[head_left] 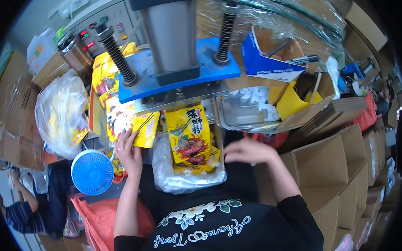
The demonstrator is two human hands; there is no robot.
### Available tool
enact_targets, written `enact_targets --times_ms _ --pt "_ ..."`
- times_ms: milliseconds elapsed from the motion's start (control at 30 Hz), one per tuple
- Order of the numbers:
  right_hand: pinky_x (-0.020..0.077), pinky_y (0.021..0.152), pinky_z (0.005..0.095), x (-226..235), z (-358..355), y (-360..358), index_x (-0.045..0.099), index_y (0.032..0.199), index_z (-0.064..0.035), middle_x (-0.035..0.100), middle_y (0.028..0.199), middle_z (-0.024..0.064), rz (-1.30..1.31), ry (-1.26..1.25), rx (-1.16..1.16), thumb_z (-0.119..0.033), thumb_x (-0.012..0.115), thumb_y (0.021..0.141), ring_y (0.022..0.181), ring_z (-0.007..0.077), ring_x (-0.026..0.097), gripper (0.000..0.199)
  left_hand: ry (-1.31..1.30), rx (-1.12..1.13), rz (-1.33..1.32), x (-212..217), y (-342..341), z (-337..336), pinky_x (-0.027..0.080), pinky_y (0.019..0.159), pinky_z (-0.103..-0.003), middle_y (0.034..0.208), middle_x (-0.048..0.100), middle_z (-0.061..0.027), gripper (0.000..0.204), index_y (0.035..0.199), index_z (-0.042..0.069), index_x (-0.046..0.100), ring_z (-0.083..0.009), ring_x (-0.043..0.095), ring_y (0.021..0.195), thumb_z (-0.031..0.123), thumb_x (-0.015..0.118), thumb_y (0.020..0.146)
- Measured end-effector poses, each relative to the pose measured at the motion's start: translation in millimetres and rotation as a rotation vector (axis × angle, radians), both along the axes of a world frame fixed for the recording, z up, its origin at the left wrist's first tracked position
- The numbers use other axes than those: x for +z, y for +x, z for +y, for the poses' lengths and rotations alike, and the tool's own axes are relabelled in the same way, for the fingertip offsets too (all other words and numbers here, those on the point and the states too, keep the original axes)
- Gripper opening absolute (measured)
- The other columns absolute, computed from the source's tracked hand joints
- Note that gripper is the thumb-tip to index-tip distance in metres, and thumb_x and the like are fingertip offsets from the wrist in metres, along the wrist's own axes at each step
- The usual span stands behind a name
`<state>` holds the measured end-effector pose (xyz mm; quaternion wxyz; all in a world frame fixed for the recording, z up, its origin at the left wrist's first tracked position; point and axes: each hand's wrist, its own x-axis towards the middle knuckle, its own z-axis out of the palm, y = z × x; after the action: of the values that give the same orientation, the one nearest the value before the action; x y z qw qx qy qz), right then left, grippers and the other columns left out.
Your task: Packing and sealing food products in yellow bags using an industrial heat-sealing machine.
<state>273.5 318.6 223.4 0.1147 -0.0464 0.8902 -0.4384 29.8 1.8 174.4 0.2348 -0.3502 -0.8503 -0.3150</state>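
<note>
My left hand [129, 154] pinches the lower left edge of a small yellow food pouch [145, 129], partly covering it. More yellow printed pouches [106, 78] are heaped beyond that hand, at the left of a press [180, 77] with a blue plate. In front of me a box lined with a clear plastic bag [174, 180] holds several yellow pouches; a large one [189, 134] lies on top, leaning against the press side. My right hand [249, 151] hovers at the box's right edge, fingers loosely apart, with nothing visible in it.
A blue round fan [92, 172] stands left of the box, near a clear bag of pouches [61, 112]. To the right are a metal tray [237, 113], a blue-white carton [267, 56] and cardboard boxes [320, 169]. Another person [26, 214] is at lower left.
</note>
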Motion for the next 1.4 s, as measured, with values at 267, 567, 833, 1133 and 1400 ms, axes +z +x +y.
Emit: enact_targets --times_ms 267,567,833,1133,1400 --pt "0.0499 0.073 0.0433 -25.6 92.2 -43.9 0.063 0.107 -0.0028 0.063 0.105 0.0209 0.583 0.579 -0.889 -0.011 0.064 0.083 0.082 0.0398 0.062 0.026 0.392 -0.105 -0.408 28.0 20.1 16.7 0.038 0.058 -0.019 0.083 0.057 0.0000 0.012 0.092 -0.002 0.064 -0.0037 0.050 0.065 0.010 0.059 0.093" --pt "0.0488 0.065 0.0346 -4.8 45.1 -45.0 0.065 0.099 -0.0047 0.066 0.086 0.0119 0.554 0.499 -0.941 -0.014 0.071 0.079 0.069 0.0244 0.062 0.024 0.526 -0.308 -0.997 26.3 82.8 35.0 0.043 0.071 -0.021 0.081 0.063 -0.0028 0.009 0.088 -0.005 0.069 -0.0076 0.056 0.078 0.002 0.070 0.082" --pt "0.0485 0.066 0.0278 47.7 -44.8 -55.7 0.069 0.097 -0.0042 0.064 0.089 0.0080 0.292 0.092 -0.323 -0.015 0.073 0.079 0.077 0.0163 0.062 0.021 0.427 -0.440 -0.973 -9.5 100.5 53.5 0.044 0.069 -0.022 0.081 0.065 -0.0074 0.010 0.089 -0.005 0.069 -0.0103 0.058 0.076 0.001 0.071 0.081" --pt "0.0505 0.076 0.0295 19.2 -38.9 -66.8 0.059 0.119 -0.0019 0.068 0.095 0.0089 0.580 0.197 -0.545 -0.017 0.070 0.083 0.084 0.0161 0.064 0.040 0.457 -0.281 -1.230 0.7 80.9 77.6 0.046 0.061 -0.022 0.081 0.068 -0.0039 0.025 0.094 -0.007 0.069 -0.0045 0.058 0.068 0.018 0.066 0.090" --pt "0.0495 0.077 0.0304 13.6 5.2 -26.8 0.065 0.109 -0.0022 0.067 0.102 0.0113 0.358 0.265 -0.825 -0.014 0.066 0.086 0.087 0.0228 0.063 0.027 0.919 -0.219 -1.615 18.1 57.7 116.0 0.048 0.062 -0.023 0.086 0.070 -0.0095 0.022 0.093 -0.008 0.067 -0.0106 0.063 0.070 0.013 0.066 0.088"
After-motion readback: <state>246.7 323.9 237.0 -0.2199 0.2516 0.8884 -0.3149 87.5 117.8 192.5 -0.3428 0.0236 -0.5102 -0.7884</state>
